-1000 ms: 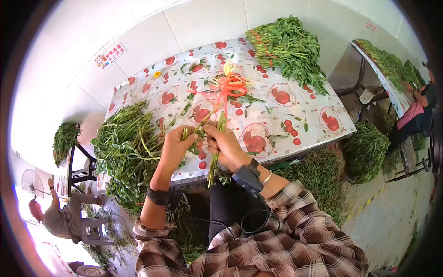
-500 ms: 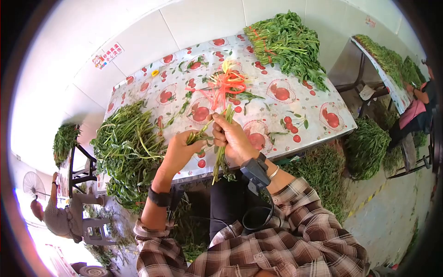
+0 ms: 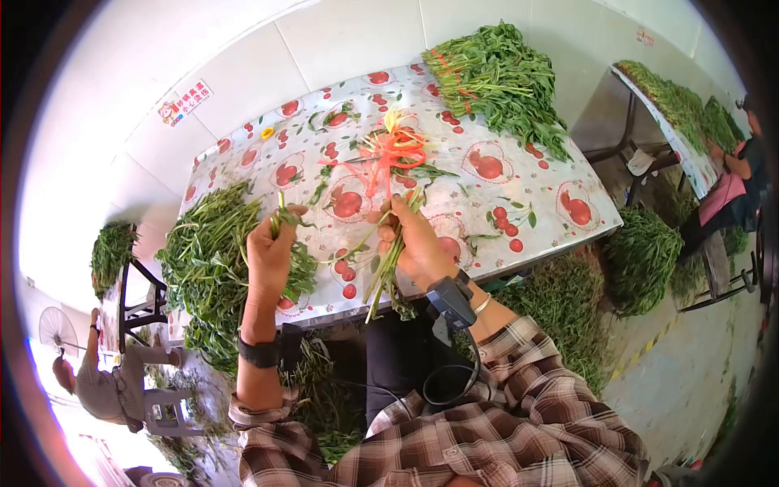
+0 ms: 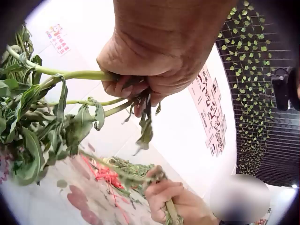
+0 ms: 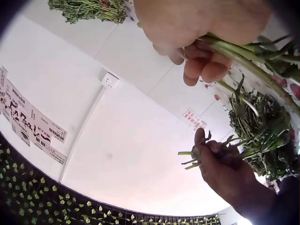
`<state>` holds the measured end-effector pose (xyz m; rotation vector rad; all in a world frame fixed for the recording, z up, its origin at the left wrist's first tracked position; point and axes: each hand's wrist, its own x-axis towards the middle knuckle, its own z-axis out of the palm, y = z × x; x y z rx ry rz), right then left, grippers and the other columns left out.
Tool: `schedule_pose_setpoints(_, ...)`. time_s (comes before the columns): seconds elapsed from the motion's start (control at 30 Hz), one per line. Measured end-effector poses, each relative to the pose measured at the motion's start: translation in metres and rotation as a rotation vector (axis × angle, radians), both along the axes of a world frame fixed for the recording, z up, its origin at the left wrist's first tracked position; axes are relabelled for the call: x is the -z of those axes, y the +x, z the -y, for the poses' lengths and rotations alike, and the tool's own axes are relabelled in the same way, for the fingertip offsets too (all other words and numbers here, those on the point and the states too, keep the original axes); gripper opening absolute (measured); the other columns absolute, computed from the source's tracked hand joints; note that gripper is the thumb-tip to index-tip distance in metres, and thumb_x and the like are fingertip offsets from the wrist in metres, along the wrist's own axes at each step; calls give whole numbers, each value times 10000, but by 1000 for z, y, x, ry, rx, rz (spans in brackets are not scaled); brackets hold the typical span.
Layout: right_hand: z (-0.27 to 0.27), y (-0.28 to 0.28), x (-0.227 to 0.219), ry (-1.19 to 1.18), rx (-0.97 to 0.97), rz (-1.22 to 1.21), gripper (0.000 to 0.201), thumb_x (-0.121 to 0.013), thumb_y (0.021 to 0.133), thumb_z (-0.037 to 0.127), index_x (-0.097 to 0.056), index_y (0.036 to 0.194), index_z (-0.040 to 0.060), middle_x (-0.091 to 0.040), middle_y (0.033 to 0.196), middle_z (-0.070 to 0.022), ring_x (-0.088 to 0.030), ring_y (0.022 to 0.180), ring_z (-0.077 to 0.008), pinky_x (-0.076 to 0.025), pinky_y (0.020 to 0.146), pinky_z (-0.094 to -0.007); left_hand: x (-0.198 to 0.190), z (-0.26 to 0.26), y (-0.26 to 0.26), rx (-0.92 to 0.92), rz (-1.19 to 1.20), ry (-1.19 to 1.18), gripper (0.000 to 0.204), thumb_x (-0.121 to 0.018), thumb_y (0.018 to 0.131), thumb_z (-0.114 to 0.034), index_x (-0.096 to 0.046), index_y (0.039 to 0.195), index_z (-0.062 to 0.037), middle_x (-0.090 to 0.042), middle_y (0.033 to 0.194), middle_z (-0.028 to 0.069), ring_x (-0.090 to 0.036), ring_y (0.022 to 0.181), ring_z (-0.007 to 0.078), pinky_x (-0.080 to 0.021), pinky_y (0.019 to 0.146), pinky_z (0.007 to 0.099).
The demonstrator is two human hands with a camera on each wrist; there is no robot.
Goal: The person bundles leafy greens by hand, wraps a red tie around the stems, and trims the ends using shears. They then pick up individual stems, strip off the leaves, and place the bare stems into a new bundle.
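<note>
My left hand [image 3: 269,247] grips a few leafy green stalks [image 3: 292,268] over the big loose pile of greens [image 3: 207,260] at the table's left; in the left wrist view the left hand [image 4: 159,56] has its fingers curled round those stalks [image 4: 70,77]. My right hand [image 3: 414,239] holds a small bunch of stems [image 3: 388,264] upright over the table's near edge, and the right wrist view shows that right hand [image 5: 206,33] with the stems [image 5: 248,56] running under its fingers. Red and orange ties [image 3: 393,150] lie mid-table.
The table [image 3: 535,174] wears a cloth printed with red fruit. A heap of bundled greens [image 3: 499,81] sits at its far right corner. More greens lie on the floor right [image 3: 645,256] and below the edge. Other people work at left [image 3: 97,381] and right [image 3: 730,191].
My left hand has moved left from beside the right hand to the loose pile and now grips stalks there. The right hand has kept its bunch and lifted slightly.
</note>
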<state>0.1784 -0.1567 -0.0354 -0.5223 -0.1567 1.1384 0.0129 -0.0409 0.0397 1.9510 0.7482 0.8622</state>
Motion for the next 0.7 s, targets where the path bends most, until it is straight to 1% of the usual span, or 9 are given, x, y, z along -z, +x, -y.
schedule_pose_setpoints(0.17, 4, -1, 4, 61, -127, 114, 206, -516, 927, 284, -533, 859, 90, -525, 701, 1, -389, 490, -37, -316, 444, -196, -15, 2, 7, -17, -72, 65, 208, -527, 913, -145, -658, 1032, -36, -441, 652, -80, -348, 571, 20, -294, 506, 201)
schedule_pose_setpoints(0.3, 5, -15, -13, 20, -244, 189, 193, -517, 928, 238, -540, 870, 56, -493, 637, 9, -383, 456, -44, -310, 407, -205, -26, 18, 30, 174, -155, 71, 263, -529, 903, -141, -618, 1130, -43, -558, 710, -38, -400, 618, 34, -365, 542, 220)
schedule_pose_setpoints(0.37, 5, -19, -12, 41, -299, 288, 200, -518, 929, 244, -542, 879, 52, -476, 620, 13, -372, 454, -45, -301, 404, -201, -23, 19, 40, 279, -269, 74, 297, -482, 912, -102, -585, 1184, -43, -644, 887, 32, -518, 809, 48, -439, 754, 234)
schedule_pose_setpoints(0.4, 4, -20, -11, 38, -300, 289, 200, -518, 929, 244, -542, 879, 52, -476, 620, 13, -372, 454, -45, -301, 404, -201, -26, 23, 44, 315, -289, 26, 321, -477, 907, -92, -563, 1210, -36, -651, 991, 84, -535, 939, 80, -426, 861, 264)
schedule_pose_setpoints(0.43, 4, -21, -11, 43, -305, 310, 213, -522, 928, 260, -545, 871, 56, -479, 621, 20, -382, 469, -40, -303, 416, -196, -23, 23, 45, 317, -288, 23, 321, -477, 907, -92, -563, 1210, -36, -651, 991, 84, -535, 939, 80, -426, 861, 264)
schedule_pose_setpoints(0.5, 5, -23, -8, 51, -311, 345, 239, -530, 925, 292, -552, 856, 64, -483, 623, 33, -401, 499, -30, -308, 441, -187, -14, 22, 49, 385, -255, -47, 339, -505, 864, -55, -583, 1193, -60, -610, 742, 18, -517, 602, 46, -432, 522, 217)
schedule_pose_setpoints(0.53, 4, -23, -4, 50, -296, 377, 249, -534, 923, 305, -553, 839, 72, -509, 648, 29, -427, 524, -37, -314, 462, -185, -12, 21, 48, 413, -244, -163, 359, -493, 844, -26, -579, 1192, -52, -625, 768, 37, -570, 585, 68, -460, 489, 220)
schedule_pose_setpoints(0.67, 3, -25, 0, 21, -227, 445, 257, -535, 922, 317, -551, 833, 76, -528, 664, 13, -442, 526, -56, -324, 475, -184, -19, 27, 46, 438, -271, -200, 345, -497, 844, -24, -577, 1179, -27, -625, 784, 41, -572, 564, 71, -459, 471, 218)
schedule_pose_setpoints(0.7, 4, -25, -2, 80, -258, 396, 247, -534, 923, 306, -547, 835, 76, -522, 660, 11, -443, 532, -63, -332, 474, -189, -19, 28, 45, 431, -299, -125, 340, -496, 851, -28, -585, 1179, -38, -631, 824, 42, -572, 698, 75, -465, 593, 230)
